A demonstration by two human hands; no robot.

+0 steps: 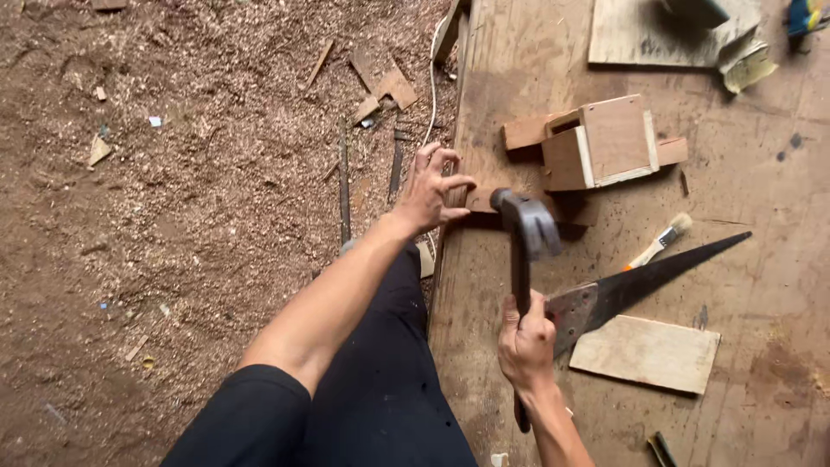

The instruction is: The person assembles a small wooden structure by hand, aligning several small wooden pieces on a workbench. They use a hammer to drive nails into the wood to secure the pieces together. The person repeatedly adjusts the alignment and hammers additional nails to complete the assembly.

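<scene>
Over the near edge of the wooden desk (519, 52), seen from the head camera, the right hand (526, 346) is gripping a dark hammer (524, 238) by its handle, fingers (510, 322) wrapping tightly around it, and the metal head is hanging just above a small strip of wood (481, 200) lying at the desk's left edge. The left hand (430, 190) is resting at that edge with its fingers (451, 183) spreading wide and curling, the fingertips touching or nearly touching the strip; whether they are pinching anything there I cannot tell. Just beyond the strip a small wooden box (601, 143) made of light boards is sitting on the desk. To the right of the hammer a handsaw (644, 281) is lying with its dark blade pointing away to the right, its near end overlapping a flat pale board (647, 353). A small paintbrush (661, 240) is lying between the saw and the box. Left of the desk, the ground (173, 216) is lying thick with sawdust and wood scraps, and the person's dark-clothed leg (380, 389) is showing below the arms.
</scene>
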